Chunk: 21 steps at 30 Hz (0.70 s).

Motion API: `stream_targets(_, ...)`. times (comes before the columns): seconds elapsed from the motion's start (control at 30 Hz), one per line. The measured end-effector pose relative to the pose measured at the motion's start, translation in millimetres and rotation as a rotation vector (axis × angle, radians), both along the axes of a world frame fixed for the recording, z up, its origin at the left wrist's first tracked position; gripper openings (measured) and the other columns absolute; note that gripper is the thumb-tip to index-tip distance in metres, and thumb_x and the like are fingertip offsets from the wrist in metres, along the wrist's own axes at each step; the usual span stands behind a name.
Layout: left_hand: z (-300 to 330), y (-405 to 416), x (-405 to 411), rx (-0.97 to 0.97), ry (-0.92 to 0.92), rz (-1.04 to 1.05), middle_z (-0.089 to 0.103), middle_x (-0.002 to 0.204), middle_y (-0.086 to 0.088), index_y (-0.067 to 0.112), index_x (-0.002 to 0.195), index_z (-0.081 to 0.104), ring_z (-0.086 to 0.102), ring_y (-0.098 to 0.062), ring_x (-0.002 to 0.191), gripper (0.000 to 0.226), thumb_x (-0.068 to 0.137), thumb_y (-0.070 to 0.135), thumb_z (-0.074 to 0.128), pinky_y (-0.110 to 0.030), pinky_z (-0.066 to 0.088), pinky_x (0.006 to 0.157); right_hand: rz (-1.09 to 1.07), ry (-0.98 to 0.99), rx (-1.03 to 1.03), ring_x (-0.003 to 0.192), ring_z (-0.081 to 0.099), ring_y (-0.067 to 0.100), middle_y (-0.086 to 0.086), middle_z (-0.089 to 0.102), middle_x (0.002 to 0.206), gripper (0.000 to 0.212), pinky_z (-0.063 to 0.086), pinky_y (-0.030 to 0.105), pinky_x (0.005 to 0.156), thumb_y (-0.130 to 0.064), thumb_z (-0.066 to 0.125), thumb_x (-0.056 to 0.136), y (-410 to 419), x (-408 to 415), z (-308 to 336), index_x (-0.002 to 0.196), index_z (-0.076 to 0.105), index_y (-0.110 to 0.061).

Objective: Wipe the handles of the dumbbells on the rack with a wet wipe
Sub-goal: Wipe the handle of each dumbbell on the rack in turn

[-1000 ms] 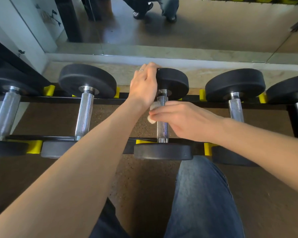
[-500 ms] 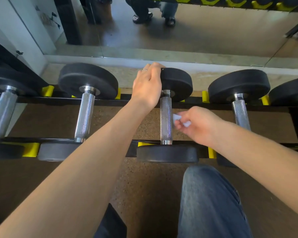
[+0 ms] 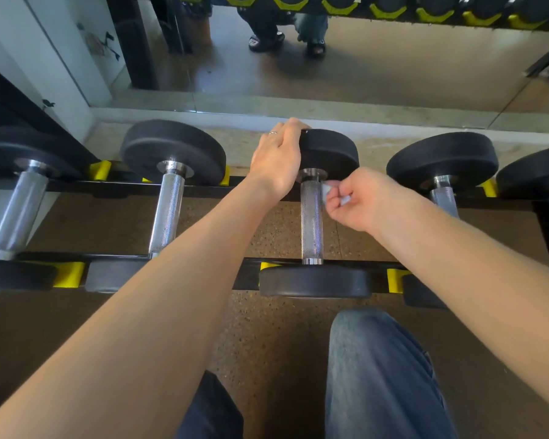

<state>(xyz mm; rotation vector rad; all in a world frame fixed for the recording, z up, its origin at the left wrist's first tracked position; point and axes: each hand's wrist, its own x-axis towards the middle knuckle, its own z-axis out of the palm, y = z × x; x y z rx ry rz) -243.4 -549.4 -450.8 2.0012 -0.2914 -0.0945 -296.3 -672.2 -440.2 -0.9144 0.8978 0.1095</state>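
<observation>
So I'm crouched in front of the black steel rack with yellow cradles (image 3: pixel 69 274), working on the dumbbell with black round heads and a knurled chrome handle (image 3: pixel 311 223) that's dead centre in front of me. The handle runs straight away from me, near head by my knee, far head up by the mirror. My left hand (image 3: pixel 278 161) is curled over the far head, gripping its rim to keep the thing from rolling. My right hand (image 3: pixel 358 199) has the small crumpled white wet wipe (image 3: pixel 330 190) pinched in its fingertips, and it sits just beside the right side of the handle, up at the far end near the collar. The right hand is clearly the closer 1 to the bar. I'd guess the wipe needs to travel along that axis, back toward me. At least 2 more chrome-handled dumbbells sit to the left, others to the right.
</observation>
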Motion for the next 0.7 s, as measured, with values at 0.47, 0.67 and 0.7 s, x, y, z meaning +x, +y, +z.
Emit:
stream_targets(0.47,-7.6,10.6,14.5,0.028,-0.205,-0.056,0.067,0.096,0.011,0.024,0.103,0.067,0.057,-0.007,0.092,0.021,0.102,0.033,0.048,-0.013,0.041,0.080,1.220,-0.789,-1.854,0.118,0.060,0.018,0.001,0.066,0.126,0.042,0.045,0.037,0.106,0.006,0.049,0.088,-15.2,-34.5,-9.4,0.119,0.070,-0.013)
stream_targets(0.67,0.3,0.6,15.5,0.055,-0.261,0.132,0.064,0.077,-0.001,0.012,0.084,0.070,0.052,-0.015,0.074,0.031,0.100,0.029,0.048,-0.031,0.041,0.069,0.790,-0.604,-1.578,0.068,0.058,-0.001,-0.010,0.066,0.087,0.039,0.043,0.009,0.064,0.001,0.044,0.092,-5.8,-47.1,6.5,0.111,0.072,-0.016)
stream_targets(0.7,2.9,0.4,16.2,-0.017,-0.214,0.197,0.067,0.080,0.001,0.013,0.083,0.070,0.056,-0.016,0.078,0.030,0.098,0.025,0.048,-0.029,0.043,0.073,0.663,-0.487,-1.492,0.068,0.058,0.002,-0.009,0.063,0.082,0.039,0.045,0.013,0.068,0.001,0.043,0.091,-2.8,-46.0,3.2,0.112,0.072,-0.016)
